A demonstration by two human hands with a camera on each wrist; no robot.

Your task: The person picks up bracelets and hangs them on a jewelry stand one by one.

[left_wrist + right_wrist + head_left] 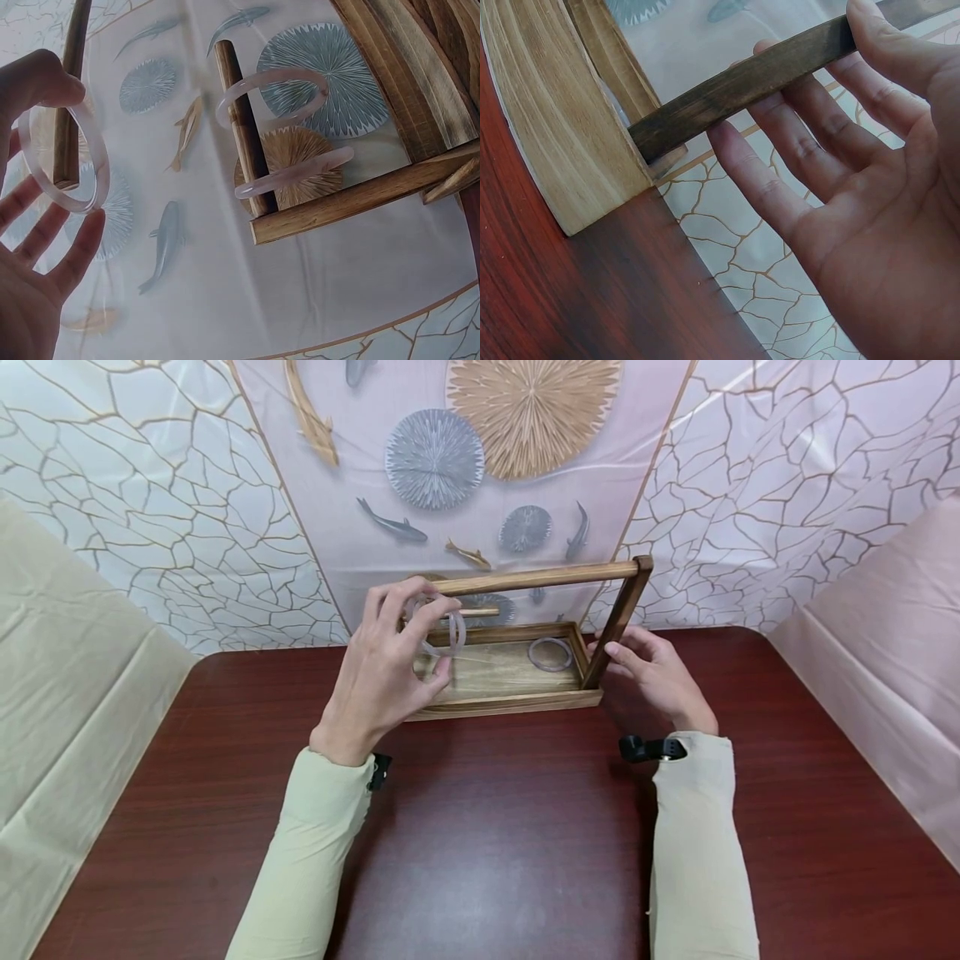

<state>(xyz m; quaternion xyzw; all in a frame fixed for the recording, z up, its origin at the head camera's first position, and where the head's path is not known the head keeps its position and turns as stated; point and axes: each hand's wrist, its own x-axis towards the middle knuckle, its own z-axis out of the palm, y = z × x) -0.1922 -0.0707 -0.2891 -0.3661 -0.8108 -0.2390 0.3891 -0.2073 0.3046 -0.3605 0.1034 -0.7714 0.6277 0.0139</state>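
Observation:
A wooden bangle stand has a tray base point(510, 702), a side post point(619, 622) and a top bar point(540, 578). My left hand point(378, 660) holds a pale translucent bangle point(100, 154) between thumb and fingertips, at the top bar's free end. Whether the bar passes through this ring I cannot tell. Two more pale bangles, an upper one point(289, 74) and a lower one point(296, 174), hang around the shorter bar point(244, 124). My right hand point(656, 672) grips the side post, thumb on one side and fingers on the other.
One bangle point(551, 668) lies flat in the tray's right end. The stand is at the back of a dark red-brown table point(510, 827). Behind it hangs a patterned cloth point(420, 560), with pale cloth walls at both sides.

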